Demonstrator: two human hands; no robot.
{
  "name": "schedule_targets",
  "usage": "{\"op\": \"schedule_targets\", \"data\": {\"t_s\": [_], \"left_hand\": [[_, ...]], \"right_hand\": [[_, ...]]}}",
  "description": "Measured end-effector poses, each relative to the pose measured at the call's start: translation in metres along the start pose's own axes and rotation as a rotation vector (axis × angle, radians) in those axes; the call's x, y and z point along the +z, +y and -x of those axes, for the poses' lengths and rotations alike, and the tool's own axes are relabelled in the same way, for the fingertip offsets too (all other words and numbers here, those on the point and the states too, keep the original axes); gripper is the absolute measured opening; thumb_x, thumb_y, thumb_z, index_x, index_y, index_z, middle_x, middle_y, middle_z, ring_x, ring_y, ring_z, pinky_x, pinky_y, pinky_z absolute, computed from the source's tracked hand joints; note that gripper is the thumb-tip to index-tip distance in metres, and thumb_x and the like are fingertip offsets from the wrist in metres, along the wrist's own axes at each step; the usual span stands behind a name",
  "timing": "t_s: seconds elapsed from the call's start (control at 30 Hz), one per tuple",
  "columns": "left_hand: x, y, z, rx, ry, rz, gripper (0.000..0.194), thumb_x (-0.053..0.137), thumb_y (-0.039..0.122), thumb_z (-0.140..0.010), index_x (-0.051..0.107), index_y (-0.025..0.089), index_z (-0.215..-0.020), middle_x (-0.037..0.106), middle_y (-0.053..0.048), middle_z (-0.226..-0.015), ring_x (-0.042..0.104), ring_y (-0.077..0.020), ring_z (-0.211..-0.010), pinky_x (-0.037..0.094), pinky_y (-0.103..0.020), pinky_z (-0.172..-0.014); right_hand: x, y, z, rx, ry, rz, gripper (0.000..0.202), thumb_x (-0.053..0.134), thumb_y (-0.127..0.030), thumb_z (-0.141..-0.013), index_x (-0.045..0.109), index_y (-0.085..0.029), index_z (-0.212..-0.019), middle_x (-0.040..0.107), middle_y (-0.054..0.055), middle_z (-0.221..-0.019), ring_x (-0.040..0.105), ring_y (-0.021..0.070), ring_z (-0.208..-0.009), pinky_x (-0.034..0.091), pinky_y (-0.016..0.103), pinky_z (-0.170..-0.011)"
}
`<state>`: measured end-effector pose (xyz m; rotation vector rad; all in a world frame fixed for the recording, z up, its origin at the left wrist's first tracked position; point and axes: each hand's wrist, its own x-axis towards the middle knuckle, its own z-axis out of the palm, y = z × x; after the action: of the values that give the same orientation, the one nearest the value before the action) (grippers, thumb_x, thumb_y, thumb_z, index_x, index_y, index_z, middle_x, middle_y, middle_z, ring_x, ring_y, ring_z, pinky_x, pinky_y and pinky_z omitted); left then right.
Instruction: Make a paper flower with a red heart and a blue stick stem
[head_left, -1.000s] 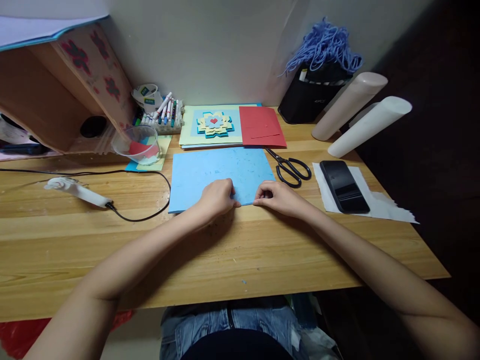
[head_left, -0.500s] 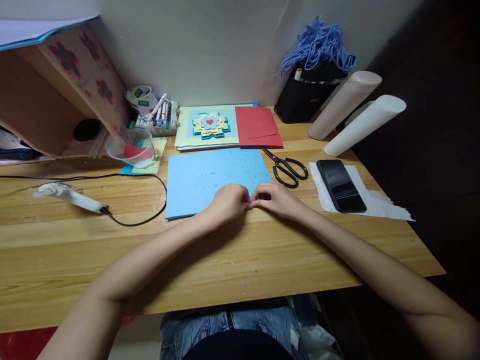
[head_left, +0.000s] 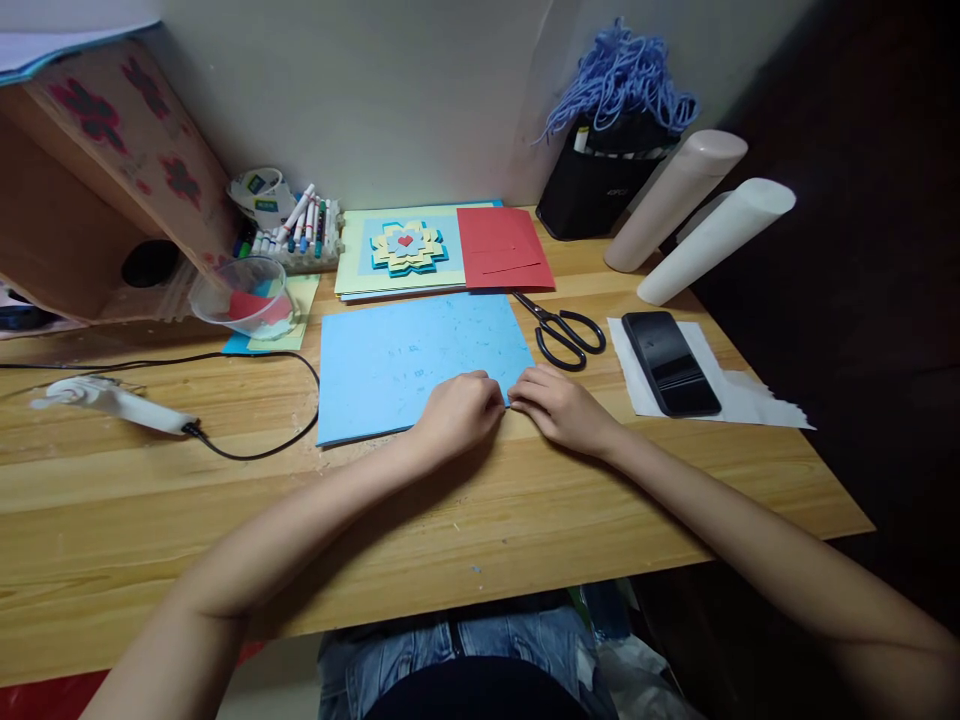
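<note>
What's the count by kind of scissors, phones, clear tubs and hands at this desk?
Scissors: 1 pair
Phone: 1
Clear tub: 1
Hands: 2, left hand and right hand
Total: 5

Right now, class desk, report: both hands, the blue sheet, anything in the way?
Left hand, right hand: fingertips close together at blue sheet's near edge, toward its right end. Sheet lying flat. Scissors close by its right side.

Plain light-blue sheet [head_left: 382, 365] with darker blue specks. Black-handled scissors [head_left: 561, 333]; red card [head_left: 504, 250]; yellowish-brown, wood-grained desk [head_left: 360, 560].
</note>
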<state>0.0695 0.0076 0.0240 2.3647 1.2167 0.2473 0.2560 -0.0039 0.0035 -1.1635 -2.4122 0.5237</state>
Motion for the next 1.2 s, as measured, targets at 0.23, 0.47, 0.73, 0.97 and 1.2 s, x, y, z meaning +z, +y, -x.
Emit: {"op": "schedule_targets", "data": {"t_s": [0.23,0.47,0.73,0.97,1.2], "left_hand": [[-0.01,-0.001,-0.018,-0.257,-0.182,0.06,0.016,0.057,0.03,-0.074,0.068,0.019,-0.077,0.069,-0.007,-0.078,0.06,-0.0181,-0.071,0.04,-0.027,-0.059],[-0.032,-0.002,-0.047,-0.345,-0.319,-0.11,0.032,0.071,0.045,-0.058,0.067,0.016,-0.071,0.068,-0.01,-0.08,0.06,-0.0239,-0.079,0.043,-0.03,-0.062],[-0.03,-0.004,-0.045,-0.312,-0.314,-0.128,0.03,0.07,0.045,-0.059,0.065,0.017,-0.069,0.067,-0.009,-0.078,0.061,-0.0242,-0.077,0.043,-0.03,-0.062],[-0.024,-0.002,-0.039,-0.267,-0.277,-0.06,0.015,0.067,0.033,-0.065,0.066,0.02,-0.072,0.068,-0.005,-0.079,0.06,-0.0201,-0.074,0.04,-0.028,-0.06],[-0.023,-0.006,-0.036,-0.273,-0.289,-0.012,0.016,0.066,0.035,-0.066,0.065,0.02,-0.074,0.068,-0.002,-0.081,0.059,-0.0175,-0.073,0.04,-0.026,-0.061]], "right_hand": [[-0.011,0.004,-0.011,0.263,-0.102,-0.182,0.012,0.058,-0.027,-0.078,0.059,-0.018,-0.07,0.057,0.002,-0.073,0.052,0.0137,-0.067,0.041,0.026,-0.063],[-0.008,0.008,-0.015,0.487,-0.035,-0.197,0.017,0.065,-0.034,-0.069,0.06,-0.018,-0.063,0.058,0.001,-0.066,0.052,0.013,-0.06,0.041,0.025,-0.056],[-0.019,0.01,-0.024,0.569,-0.171,-0.096,0.016,0.066,-0.031,-0.064,0.058,-0.019,-0.059,0.06,0.0,-0.061,0.052,0.0134,-0.057,0.037,0.025,-0.051],[-0.025,0.009,-0.033,0.576,-0.274,0.069,0.024,0.067,-0.037,-0.064,0.053,-0.021,-0.053,0.059,0.0,-0.057,0.049,0.0131,-0.051,0.03,0.025,-0.046],[-0.036,0.023,-0.024,0.653,-0.283,0.167,0.038,0.066,-0.055,-0.057,0.053,-0.02,-0.052,0.058,0.0,-0.052,0.051,0.0143,-0.052,0.029,0.024,-0.045]]}}
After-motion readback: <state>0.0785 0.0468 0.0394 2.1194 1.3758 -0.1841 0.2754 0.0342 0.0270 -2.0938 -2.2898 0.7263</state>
